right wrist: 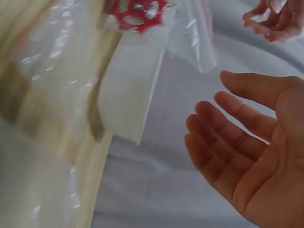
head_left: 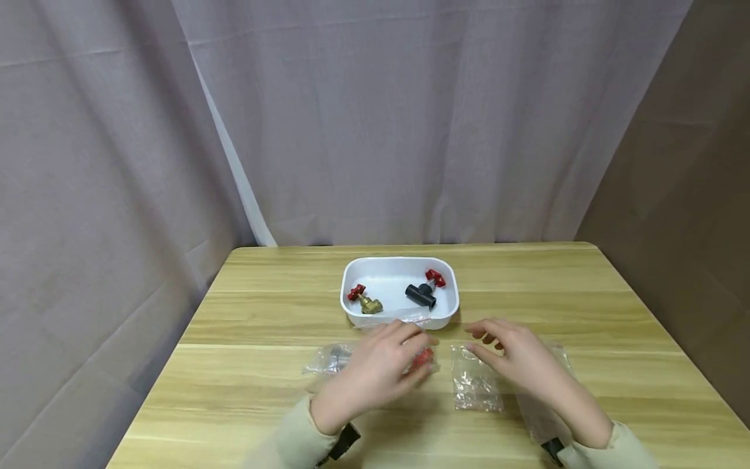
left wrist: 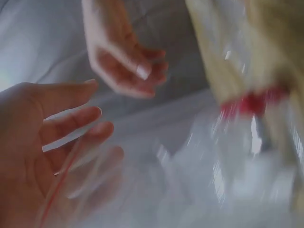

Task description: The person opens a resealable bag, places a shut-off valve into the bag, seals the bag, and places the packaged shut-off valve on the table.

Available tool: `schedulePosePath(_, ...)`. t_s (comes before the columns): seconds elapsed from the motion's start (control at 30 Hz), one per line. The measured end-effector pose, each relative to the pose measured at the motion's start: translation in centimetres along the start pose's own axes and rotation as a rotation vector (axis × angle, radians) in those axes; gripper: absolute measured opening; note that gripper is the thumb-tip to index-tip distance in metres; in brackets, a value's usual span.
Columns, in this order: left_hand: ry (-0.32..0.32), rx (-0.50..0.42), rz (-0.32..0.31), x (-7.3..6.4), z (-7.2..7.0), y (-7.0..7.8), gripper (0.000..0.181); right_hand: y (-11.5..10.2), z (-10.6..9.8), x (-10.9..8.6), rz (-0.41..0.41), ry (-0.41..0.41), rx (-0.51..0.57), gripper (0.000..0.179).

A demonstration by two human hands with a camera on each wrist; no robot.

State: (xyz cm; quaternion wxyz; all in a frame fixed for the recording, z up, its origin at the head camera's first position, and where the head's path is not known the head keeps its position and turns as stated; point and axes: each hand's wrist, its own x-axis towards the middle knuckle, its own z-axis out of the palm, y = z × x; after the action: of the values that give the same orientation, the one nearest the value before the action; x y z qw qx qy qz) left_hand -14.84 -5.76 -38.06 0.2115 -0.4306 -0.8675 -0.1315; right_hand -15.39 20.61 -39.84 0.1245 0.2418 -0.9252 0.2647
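My left hand (head_left: 383,365) is over a clear zip bag (head_left: 331,358) holding a valve with a red handwheel (head_left: 423,358). Its thumb stands apart from the loosely bent fingers. Another stretch of clear plastic with a red zip line (left wrist: 59,187) overlaps those fingers in the left wrist view. To the right, my right hand (head_left: 512,355) hovers with relaxed fingers and nothing between them, above a clear bag (head_left: 476,384). Its palm and spread fingers show in the right wrist view.
Behind the hands stands a white tray (head_left: 398,260) with a brass valve (head_left: 369,304) and a black valve (head_left: 420,295), both with red handwheels. Clear plastic overlaps its front rim. Another clear bag (head_left: 541,420) lies partly under the right forearm. Grey curtains (head_left: 375,130) hang behind the wooden table (head_left: 234,391).
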Motion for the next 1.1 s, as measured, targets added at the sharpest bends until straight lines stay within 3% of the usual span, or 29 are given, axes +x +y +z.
schedulePosePath(0.2,-0.118,0.026,0.032,1.6,3.6,2.3,0.027,1.4,1.0,-1.8,0.07,-0.049,-0.059,0.018)
schedulePosePath(0.33,-0.213,0.061,0.07,2.4,5.9,3.5,0.026,2.4,1.4,-2.8,0.067,-0.074,-0.094,0.017)
schedulePosePath(0.53,-0.38,0.069,0.109,2.9,9.3,4.5,0.027,3.2,1.9,-4.3,0.124,-0.211,-0.059,0.022)
schedulePosePath(0.63,-0.433,0.088,0.116,3.0,10.6,4.5,0.028,3.3,2.3,-4.8,0.15,-0.255,-0.024,0.026)
schedulePosePath(0.87,-0.507,0.081,0.114,3.3,11.4,4.3,0.03,3.5,3.0,-5.3,0.108,-0.32,-0.021,0.029)
schedulePosePath(1.1,-0.501,0.066,0.112,3.4,11.4,4.3,0.023,3.4,3.2,-5.4,0.108,-0.372,-0.014,0.034)
